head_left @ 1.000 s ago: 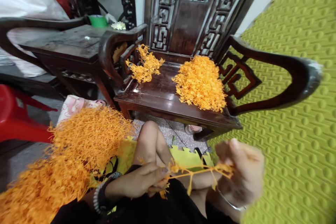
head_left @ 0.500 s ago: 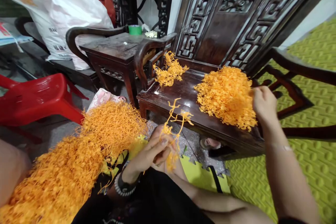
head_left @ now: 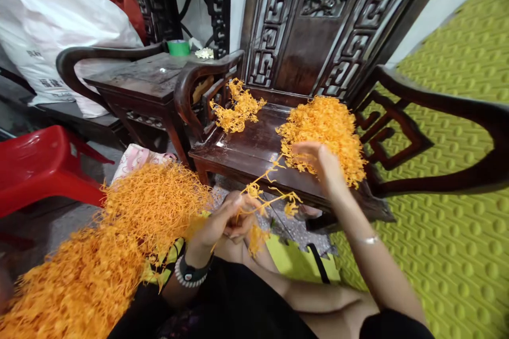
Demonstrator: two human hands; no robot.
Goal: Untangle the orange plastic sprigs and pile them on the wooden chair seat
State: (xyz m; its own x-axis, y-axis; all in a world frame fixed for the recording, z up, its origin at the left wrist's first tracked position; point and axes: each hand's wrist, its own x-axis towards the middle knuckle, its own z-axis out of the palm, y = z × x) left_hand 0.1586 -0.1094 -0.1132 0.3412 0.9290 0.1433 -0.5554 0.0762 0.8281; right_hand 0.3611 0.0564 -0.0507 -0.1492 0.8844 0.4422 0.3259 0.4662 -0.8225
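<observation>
My left hand (head_left: 226,220), wearing a dark band and a beaded bracelet, is closed on a few thin, branching orange strands (head_left: 274,198) that look like cordyceps. Their tips fan out to the right over my knees. My right hand (head_left: 324,167) is in front of a heaped pile of the same orange strands (head_left: 324,122) on the dark wooden chair seat (head_left: 250,145). Its fingers stretch to the left, and I see nothing held in them. A smaller orange clump (head_left: 238,108) lies at the seat's left side. A large orange heap (head_left: 119,238) fills the area to my left.
Curved armrests (head_left: 449,95) flank the seat. A dark side table (head_left: 135,77) holds a green tape roll (head_left: 178,47). Further left are a red plastic stool (head_left: 43,164) and white sacks (head_left: 75,16). Yellow studded matting (head_left: 457,233) covers the right side.
My right hand has moved left from the far side of the seat pile to its front. My left hand still holds the strands, which now spread wider. The view has turned to the right.
</observation>
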